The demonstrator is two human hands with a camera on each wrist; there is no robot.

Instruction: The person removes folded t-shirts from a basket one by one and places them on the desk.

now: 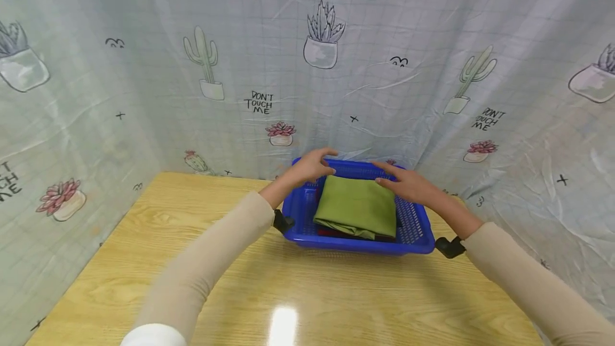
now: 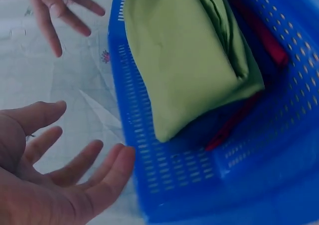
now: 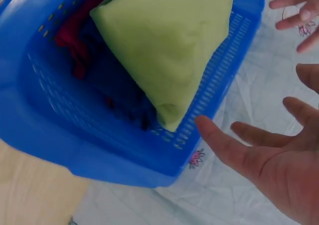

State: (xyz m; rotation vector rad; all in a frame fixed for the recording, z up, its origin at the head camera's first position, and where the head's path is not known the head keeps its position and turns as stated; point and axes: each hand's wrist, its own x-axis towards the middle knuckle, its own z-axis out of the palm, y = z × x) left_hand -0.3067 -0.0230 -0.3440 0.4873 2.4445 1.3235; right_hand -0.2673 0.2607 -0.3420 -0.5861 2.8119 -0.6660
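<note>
1. Here's the L hand (image 1: 314, 165) & R hand (image 1: 405, 183), 1 per side of the far rim: fingers spread, loosely bent, nothing held in either.
2. Green folded cloth (image 1: 357, 204) sits inside the blue perforated basket (image 1: 355, 245), atop red cloth (image 2: 273, 48) & what looks like navy cloth (image 3: 107, 65); basket's on the wood-grain table (image 1: 230, 298).
3. Risk no. 1: near-edge folds look loose, so if fingers catch only 1 layer, it prob. unfolds.
4. Risk no. 2: pinch too deep & the red cloth, tucked below, could drag along.
5. Risk no. 3: black wrist mounts ( (image 1: 283, 221) L, (image 1: 450, 248) R) are v. nr the rim; a low wrist might bump it & shift the basket.
</note>
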